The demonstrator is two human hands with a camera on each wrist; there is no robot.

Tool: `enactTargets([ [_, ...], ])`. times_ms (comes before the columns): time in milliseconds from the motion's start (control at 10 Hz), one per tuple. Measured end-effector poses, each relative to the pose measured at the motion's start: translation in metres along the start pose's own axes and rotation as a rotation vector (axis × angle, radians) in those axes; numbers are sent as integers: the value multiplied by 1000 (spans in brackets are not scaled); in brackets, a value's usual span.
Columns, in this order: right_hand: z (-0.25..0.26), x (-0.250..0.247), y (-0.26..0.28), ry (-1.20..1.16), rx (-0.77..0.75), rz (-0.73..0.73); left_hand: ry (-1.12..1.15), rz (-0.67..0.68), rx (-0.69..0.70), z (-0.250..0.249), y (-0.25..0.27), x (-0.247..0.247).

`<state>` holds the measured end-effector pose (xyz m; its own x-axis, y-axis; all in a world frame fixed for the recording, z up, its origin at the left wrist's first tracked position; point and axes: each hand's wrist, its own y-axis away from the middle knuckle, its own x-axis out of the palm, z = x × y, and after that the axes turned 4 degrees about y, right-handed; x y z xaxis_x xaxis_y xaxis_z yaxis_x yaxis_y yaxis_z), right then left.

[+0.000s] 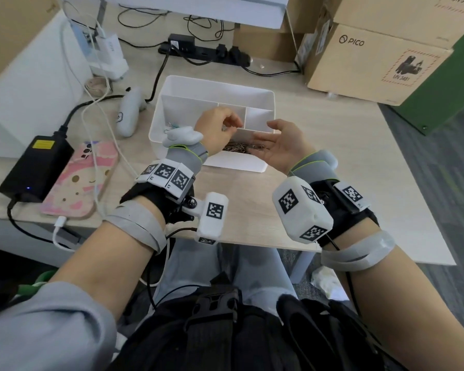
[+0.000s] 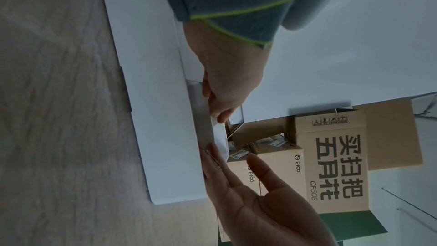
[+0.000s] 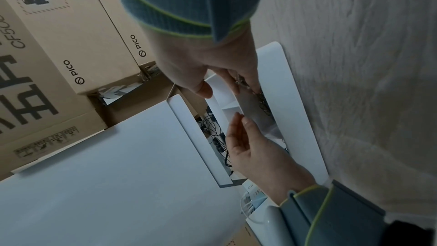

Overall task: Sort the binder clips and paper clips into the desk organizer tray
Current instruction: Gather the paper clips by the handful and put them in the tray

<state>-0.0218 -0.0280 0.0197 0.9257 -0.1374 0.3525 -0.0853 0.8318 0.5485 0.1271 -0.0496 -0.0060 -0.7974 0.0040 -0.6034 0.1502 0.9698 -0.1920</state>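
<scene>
Clips: paper clips lay heaped in the tray's near compartment; a few more sat across the right palm.
Tray: white tray stood mid-desk, its far compartments bare but for a small bluish item at the left end.
Left hand: left hand hovered over the near compartment, fingers curled, thumb and forefinger pinched together; whether a clip sat between them, I could not tell.
Right hand: right hand lay released, palm up, cupped over the tray's near right edge.
Step, judged: pick clips off the palm one by one; keep the palm level and over the tray so strays fall inside.
Views: head view showed the heap and dividers; right wrist view alone showed clips on the fingers; left wrist view showed mostly the tray's outer wall.
Beyond the tray: phone to its left, boxes behind right.
</scene>
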Motion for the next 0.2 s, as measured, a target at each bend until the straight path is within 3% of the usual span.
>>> enactTargets([
  [200,5,-1,6,74,5,6,2,-9,17,-1,0,-1],
])
